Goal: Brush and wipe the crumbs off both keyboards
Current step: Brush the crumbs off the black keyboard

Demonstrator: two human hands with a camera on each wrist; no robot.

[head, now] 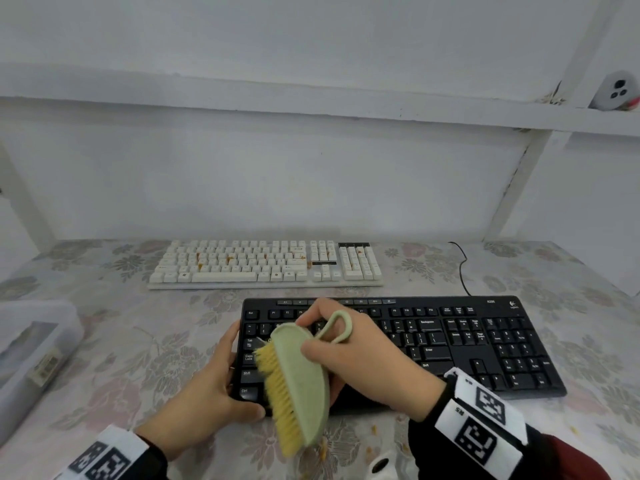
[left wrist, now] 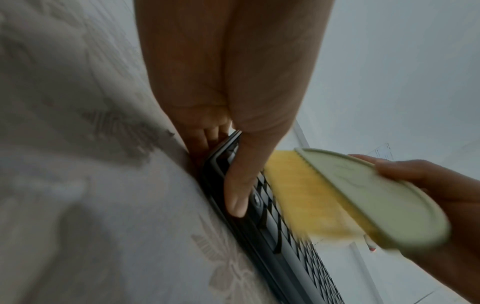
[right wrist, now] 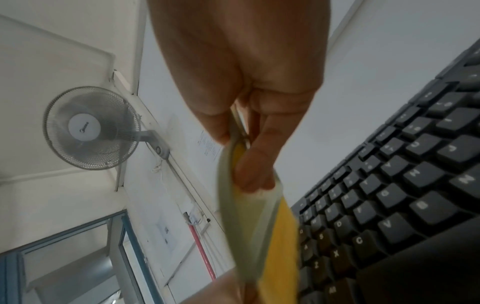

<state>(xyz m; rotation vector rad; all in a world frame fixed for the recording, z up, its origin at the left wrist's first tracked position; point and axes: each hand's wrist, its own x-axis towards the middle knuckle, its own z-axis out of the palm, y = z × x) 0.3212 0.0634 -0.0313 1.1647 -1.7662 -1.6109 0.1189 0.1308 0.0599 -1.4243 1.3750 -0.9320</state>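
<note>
Step in hand: brushing black keyboard point(head: 433, 341), front of table, left end. Left hand point(head: 207, 386) clamps its left edge; right hand point(head: 360, 355) grips green brush point(head: 298, 382), bristles at keys. Next, likely: sweep on, then crumbed white keyboard point(head: 266, 263) behind.

A black keyboard point(head: 450, 344) lies flat on the near part of a flower-patterned table, its left end gripped by the left hand point(head: 204, 386), thumb on the near-left corner. Above its left keys the right hand point(head: 367, 362) holds a pale green brush point(head: 299, 382) with yellow bristles — tilted on edge, bristles facing left, a loop handle at its far end. Behind, well apart, a white keyboard point(head: 266, 263) lies parallel to it, with orange-brown crumbs point(head: 228, 259) scattered among its keys. A few crumbs also lie on the table by the black keyboard's near edge.
</note>
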